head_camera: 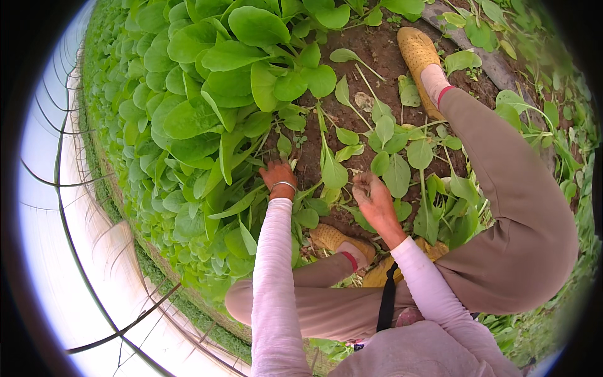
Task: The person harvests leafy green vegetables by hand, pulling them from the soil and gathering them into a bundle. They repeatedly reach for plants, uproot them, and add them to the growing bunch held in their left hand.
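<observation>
My left hand [279, 180], with a metal bangle at the wrist, reaches in at the base of the dense leafy green plants [221, 108]. Its fingertips are partly hidden by stems and leaves, beside a pale stalk, and whether they grip anything does not show. Over the brown soil, to the right of it, is my right hand [372, 195], its thumb and fingers bent close together; whether something thin is between them is unclear. Between the two hands a loose green leaf [333, 169] lies with its stalk pointing away. More picked leaves [398, 174] are scattered on the soil around my right hand.
My yellow shoes [418, 49] stand on the soil on both sides of my right hand. A dark strip [490, 66] runs along the ground past the far shoe. Something yellow [377, 275] lies under my legs. Curved hoops and pale sheeting [113, 254] rise at the left.
</observation>
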Tool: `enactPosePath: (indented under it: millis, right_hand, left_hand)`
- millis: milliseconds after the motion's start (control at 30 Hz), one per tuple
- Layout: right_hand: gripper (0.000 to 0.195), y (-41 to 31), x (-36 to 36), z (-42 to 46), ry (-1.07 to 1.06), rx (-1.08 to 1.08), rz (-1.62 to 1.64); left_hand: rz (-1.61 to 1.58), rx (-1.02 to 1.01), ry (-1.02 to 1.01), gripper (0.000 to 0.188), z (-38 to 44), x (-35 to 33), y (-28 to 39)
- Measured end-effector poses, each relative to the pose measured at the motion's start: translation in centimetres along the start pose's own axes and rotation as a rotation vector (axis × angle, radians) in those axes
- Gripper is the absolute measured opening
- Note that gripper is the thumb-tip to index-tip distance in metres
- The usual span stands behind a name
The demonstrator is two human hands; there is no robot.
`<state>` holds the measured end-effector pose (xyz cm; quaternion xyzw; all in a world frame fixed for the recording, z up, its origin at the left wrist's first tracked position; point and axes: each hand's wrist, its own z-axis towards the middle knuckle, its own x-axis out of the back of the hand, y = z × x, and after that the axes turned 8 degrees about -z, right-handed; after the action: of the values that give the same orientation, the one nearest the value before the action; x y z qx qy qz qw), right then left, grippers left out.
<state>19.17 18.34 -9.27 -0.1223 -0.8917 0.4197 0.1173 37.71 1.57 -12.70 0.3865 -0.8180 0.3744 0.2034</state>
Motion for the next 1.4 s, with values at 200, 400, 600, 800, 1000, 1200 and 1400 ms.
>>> enactPosePath:
  millis: [200,400,600,800,1000,1200,1400]
  right_hand:
    - [0.019,1.0,-1.0,0.1,-0.04,-0.054,0.141]
    - [0.019,1.6,-0.9,0.3,-0.072,-0.073,0.127]
    - [0.017,0.1,-0.2,-0.2,-0.068,-0.037,0.002]
    - [0.031,0.7,0.0,0.2,-0.011,0.017,0.119]
    - [0.039,-4.9,2.1,-1.5,-0.342,-0.164,0.577]
    - [0.022,-4.0,2.7,-1.5,-0.287,-0.115,0.762]
    - [0.026,-1.2,5.1,1.2,0.252,-0.213,0.778]
  left_hand:
    - [0.059,-0.035,0.086,0.022,0.5,-2.1,0.3]
    - [-0.225,0.102,-0.147,0.027,1.6,-1.6,0.3]
    - [-0.532,0.111,-0.214,0.037,1.9,-1.5,-2.3]
    - [-1.343,-0.156,-0.46,0.042,-2.3,5.3,-3.2]
    - [-1.745,-0.441,-0.798,0.028,-10.2,12.1,-0.7]
    - [-1.694,-0.454,-0.878,0.024,-13.0,13.8,1.7]
    - [-1.811,-0.35,-0.708,0.026,-11.4,14.4,-3.4]
